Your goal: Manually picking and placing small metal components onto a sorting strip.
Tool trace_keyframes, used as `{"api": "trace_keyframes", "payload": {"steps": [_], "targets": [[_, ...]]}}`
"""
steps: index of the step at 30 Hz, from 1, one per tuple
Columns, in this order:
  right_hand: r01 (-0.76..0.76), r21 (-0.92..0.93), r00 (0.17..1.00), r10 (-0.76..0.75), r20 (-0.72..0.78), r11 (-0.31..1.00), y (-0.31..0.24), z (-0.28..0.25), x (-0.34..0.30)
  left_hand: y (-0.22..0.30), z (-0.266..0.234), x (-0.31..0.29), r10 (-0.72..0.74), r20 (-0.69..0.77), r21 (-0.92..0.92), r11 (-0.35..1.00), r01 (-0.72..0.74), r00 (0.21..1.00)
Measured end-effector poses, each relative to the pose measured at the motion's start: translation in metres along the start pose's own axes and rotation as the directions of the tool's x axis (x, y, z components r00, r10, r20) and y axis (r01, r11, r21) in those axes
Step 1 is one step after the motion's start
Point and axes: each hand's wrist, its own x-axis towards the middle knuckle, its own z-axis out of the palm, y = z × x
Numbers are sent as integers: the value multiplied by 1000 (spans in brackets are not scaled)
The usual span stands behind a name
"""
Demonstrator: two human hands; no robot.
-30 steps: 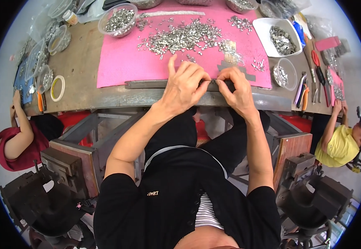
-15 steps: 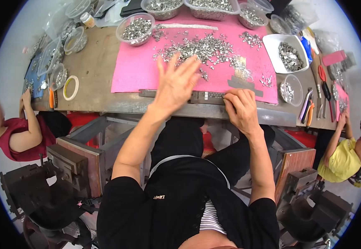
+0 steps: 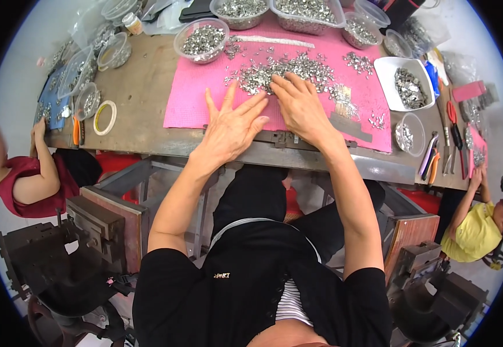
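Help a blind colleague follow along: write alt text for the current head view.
A person's right hand is at the near edge of a pile of small silvery pieces on a pink mat; their left hand is spread open nearby. Clear tubs of similar pieces stand behind the pile.

Pink covers the mat (image 3: 191, 107), while the small metal pieces (image 3: 315, 68) gleam silver and the bar (image 3: 276, 138) is dark grey. The tabletop (image 3: 139, 75) is dull brown, the tray (image 3: 385, 84) plain white, the tape ring (image 3: 113, 110) white with yellow inside. The scissors (image 3: 451, 112) have red handles, the leftmost pliers (image 3: 428, 153) pale purple ones. The wearer's shirt (image 3: 199, 306) is black over a black-and-white striped undershirt (image 3: 291, 303); one co-worker's top (image 3: 26, 185) is maroon, another's shirt (image 3: 474, 234) bright yellow
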Motion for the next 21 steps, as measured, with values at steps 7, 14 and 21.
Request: {"api": "trace_keyframes", "payload": {"steps": [7, 14, 21], "targets": [[-2, 29, 990, -3, 140, 1000, -17, -15, -14, -8, 1, 17, -32, -56, -62, 998, 29, 998], [-16, 179, 986, -14, 166, 984, -15, -33, -30, 3, -7, 2, 47, 21, -175, 984, -43, 999], [-151, 240, 986, 163, -30, 959, -9, -36, -26, -9, -13, -1, -105, -142, -309, 949, 57, 984]]}}
